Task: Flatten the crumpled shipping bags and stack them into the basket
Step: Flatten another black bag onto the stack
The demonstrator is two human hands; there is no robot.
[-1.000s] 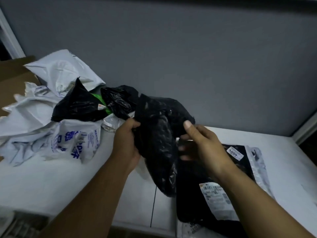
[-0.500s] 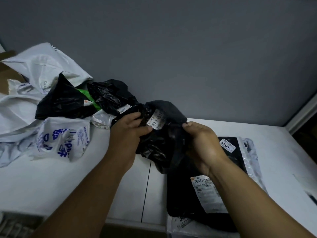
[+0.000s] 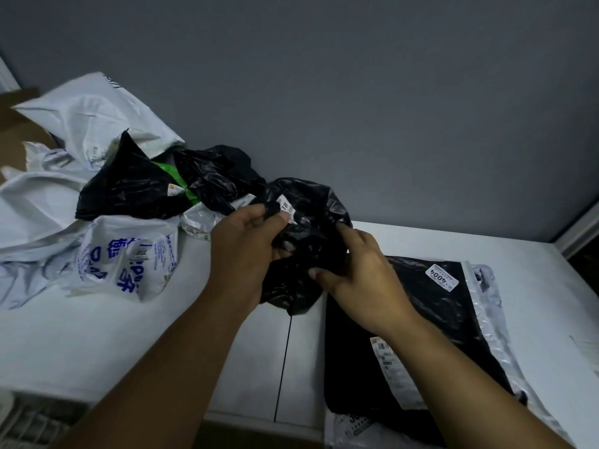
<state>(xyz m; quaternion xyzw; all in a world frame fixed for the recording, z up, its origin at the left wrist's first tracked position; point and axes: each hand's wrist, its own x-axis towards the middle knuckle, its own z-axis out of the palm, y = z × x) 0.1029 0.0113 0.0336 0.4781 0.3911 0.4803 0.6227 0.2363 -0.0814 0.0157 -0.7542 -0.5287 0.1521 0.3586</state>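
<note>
Fingers (image 3: 256, 218) grip black bag (image 3: 311, 241) over white table (image 3: 129, 335), grey wall (image 3: 356, 92).

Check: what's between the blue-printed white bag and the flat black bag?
Head view: left hand gripping a crumpled black plastic bag, over white tabletop.

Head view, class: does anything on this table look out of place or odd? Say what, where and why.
A bright green scrap pokes out between the crumpled black bags in the left pile, the only green thing there. The flattened bags at right seem to reach past the table's near edge.
</note>
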